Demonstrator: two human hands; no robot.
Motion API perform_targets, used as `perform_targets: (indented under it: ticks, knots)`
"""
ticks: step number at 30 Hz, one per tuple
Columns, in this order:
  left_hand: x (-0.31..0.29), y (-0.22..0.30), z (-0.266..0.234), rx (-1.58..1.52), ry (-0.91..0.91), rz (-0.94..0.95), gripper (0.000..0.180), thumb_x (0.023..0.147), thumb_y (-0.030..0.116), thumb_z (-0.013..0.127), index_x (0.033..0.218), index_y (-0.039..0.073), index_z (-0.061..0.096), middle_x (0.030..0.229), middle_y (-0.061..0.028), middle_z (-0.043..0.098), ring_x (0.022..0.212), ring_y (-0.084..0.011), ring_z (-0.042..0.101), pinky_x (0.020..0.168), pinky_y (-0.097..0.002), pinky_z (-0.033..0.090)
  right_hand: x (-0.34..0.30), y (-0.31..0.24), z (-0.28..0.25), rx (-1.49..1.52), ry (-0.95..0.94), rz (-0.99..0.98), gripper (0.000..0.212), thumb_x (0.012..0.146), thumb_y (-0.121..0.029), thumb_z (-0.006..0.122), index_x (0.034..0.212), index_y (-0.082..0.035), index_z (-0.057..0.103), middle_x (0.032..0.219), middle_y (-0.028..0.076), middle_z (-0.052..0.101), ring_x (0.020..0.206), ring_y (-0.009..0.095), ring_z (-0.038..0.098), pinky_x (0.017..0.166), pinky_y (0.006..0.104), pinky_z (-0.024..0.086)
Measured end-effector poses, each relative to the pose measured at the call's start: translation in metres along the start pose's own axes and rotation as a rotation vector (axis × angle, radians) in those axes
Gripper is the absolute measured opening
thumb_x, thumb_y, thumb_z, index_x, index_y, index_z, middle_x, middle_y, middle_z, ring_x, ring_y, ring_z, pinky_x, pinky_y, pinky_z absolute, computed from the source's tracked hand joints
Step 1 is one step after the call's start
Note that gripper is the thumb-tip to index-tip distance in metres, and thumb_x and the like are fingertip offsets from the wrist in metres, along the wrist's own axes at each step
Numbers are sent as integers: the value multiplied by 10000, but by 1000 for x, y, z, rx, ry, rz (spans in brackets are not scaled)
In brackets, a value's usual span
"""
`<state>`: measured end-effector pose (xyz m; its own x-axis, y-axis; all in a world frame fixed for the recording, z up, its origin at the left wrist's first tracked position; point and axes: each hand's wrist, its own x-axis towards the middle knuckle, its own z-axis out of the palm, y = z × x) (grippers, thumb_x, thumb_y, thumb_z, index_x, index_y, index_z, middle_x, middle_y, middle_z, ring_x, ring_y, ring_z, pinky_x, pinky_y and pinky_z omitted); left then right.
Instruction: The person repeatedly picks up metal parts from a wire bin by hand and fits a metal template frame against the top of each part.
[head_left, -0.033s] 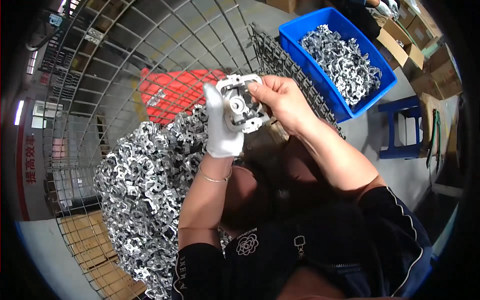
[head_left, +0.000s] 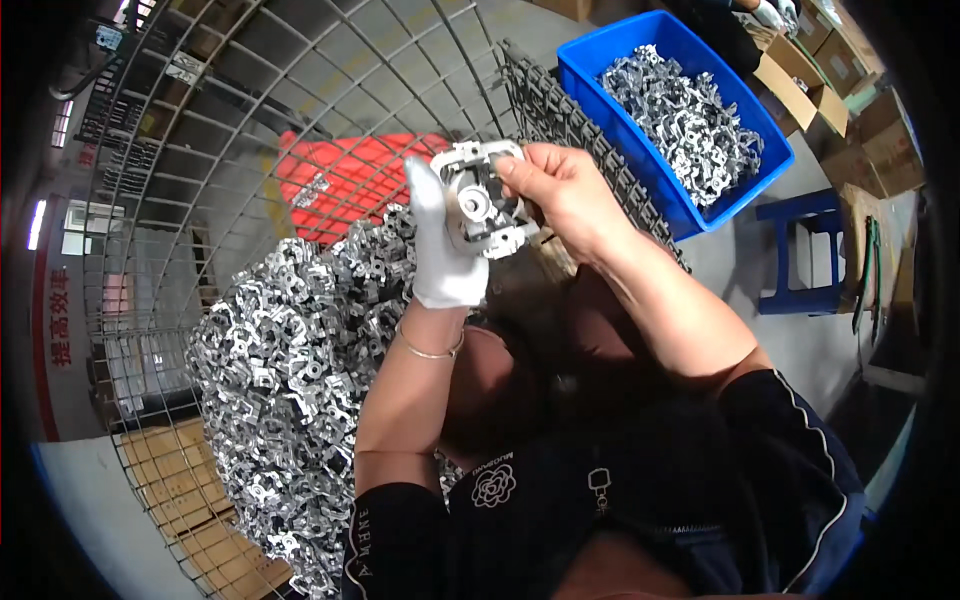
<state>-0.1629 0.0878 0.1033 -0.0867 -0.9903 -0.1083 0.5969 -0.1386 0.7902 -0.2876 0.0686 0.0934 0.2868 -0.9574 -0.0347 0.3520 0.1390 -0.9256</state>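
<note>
A silvery metal casting (head_left: 476,203) with a round hub in its open frame is held up in front of me. Wearing a white glove, my left hand (head_left: 440,240) is closed on its left side and underside, thumb pointing up. Bare, my right hand (head_left: 560,190) grips the casting's upper right edge, thumb bent over the rim and fingers behind, partly hidden. Below and left of my hands lies a large heap of similar metal castings (head_left: 290,370) in a wire mesh cage (head_left: 330,85).
A blue bin (head_left: 655,165) full of metal parts stands at the upper right, beyond the folded mesh side (head_left: 600,145). Red sheeting (head_left: 350,180) lies behind the heap. A blue stool (head_left: 800,255) and cardboard boxes (head_left: 870,145) are at right; another person's gloved hand (head_left: 775,15) shows at the top.
The casting has tilted slightly in my hands, and both hands have shifted a little upward. Both keep their hold on it.
</note>
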Motion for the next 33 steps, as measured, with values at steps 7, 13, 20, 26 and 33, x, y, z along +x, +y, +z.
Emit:
perform_targets:
  ticks: [7,13,20,26,33]
  knots:
    - [2,-3,3,6,71,25,620,841,597,312,974,46,564,884,-38,599,776,-134,566,661,-257,472,-3,-10,2,-27,44,103,233,825,-185,573,653,-28,565,602,-9,542,527,48,436,474,207,346]
    - [3,-2,-5,-32,17,-26,638,833,609,314,987,41,559,893,-44,596,806,-141,563,658,-270,473,-1,-11,3,-83,50,143,238,822,-196,579,648,-34,568,593,-2,547,515,49,436,468,203,342]
    - [13,-13,0,-133,53,-131,694,780,678,302,1001,60,528,771,-53,586,639,-166,587,506,-278,501,1,-2,-8,243,80,123,217,848,-193,549,679,-57,561,579,-12,538,464,38,440,431,173,340]
    - [62,-51,-43,-69,223,-324,550,828,569,371,1003,73,532,789,-53,574,567,-154,548,406,-273,437,-8,-15,-8,610,87,-49,188,838,-217,561,717,-73,564,581,-29,522,475,35,431,442,169,321]
    - [95,-43,49,280,-613,56,734,728,499,590,1210,-23,403,796,-34,545,676,-113,523,591,-230,449,-5,-26,-22,578,261,-193,214,855,-229,523,729,-62,565,622,6,556,486,65,468,458,186,345]
